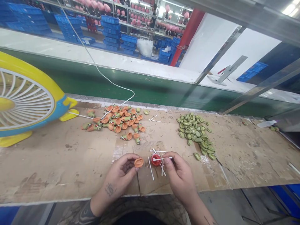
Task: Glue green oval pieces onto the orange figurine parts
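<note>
My left hand is closed on a small orange and green figurine, its orange oval hollow side facing up. Between the thumb and fingers of my right hand is a cotton swab; its left tip is at the mouth of a small red pot. Several loose swabs lie around the pot, one cotton swab to its left. Further back on the left is a pile of orange and green figurines. A heap of green oval pieces lies at the right.
A yellow and blue fan stands at the left edge, its white cord crossing above the figurines. Cardboard covers the bench. A clear bottle lies far right. Behind a green ledge are stacked blue crates.
</note>
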A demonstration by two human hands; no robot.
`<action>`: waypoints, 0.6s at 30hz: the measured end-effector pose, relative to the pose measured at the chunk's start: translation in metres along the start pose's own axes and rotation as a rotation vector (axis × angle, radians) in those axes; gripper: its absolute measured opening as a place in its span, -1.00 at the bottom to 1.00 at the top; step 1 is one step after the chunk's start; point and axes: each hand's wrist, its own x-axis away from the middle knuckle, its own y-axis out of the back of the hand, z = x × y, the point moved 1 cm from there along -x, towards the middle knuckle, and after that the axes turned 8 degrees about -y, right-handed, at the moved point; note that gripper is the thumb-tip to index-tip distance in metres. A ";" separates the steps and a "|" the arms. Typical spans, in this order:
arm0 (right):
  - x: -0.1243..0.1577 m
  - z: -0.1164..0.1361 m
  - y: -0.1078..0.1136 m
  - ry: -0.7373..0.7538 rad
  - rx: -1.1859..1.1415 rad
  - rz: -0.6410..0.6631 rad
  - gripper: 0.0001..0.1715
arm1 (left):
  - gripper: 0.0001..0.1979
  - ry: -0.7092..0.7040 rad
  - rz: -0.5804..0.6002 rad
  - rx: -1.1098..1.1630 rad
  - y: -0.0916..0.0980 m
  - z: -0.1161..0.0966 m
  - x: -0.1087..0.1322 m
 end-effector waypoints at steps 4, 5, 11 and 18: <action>0.009 0.009 -0.006 -0.002 -0.127 0.069 -0.80 | -0.86 -0.010 0.025 -0.008 0.000 -0.001 0.000; 0.010 0.010 -0.008 0.006 -0.128 0.084 -0.81 | -0.86 -0.012 0.027 -0.013 0.000 -0.001 0.000; 0.006 0.013 -0.020 0.087 -0.075 0.128 -0.82 | -0.85 -0.009 0.006 -0.029 -0.002 -0.006 -0.002; 0.005 0.012 -0.019 0.187 -0.047 0.120 -0.81 | -0.79 0.044 0.025 0.013 -0.001 -0.006 0.001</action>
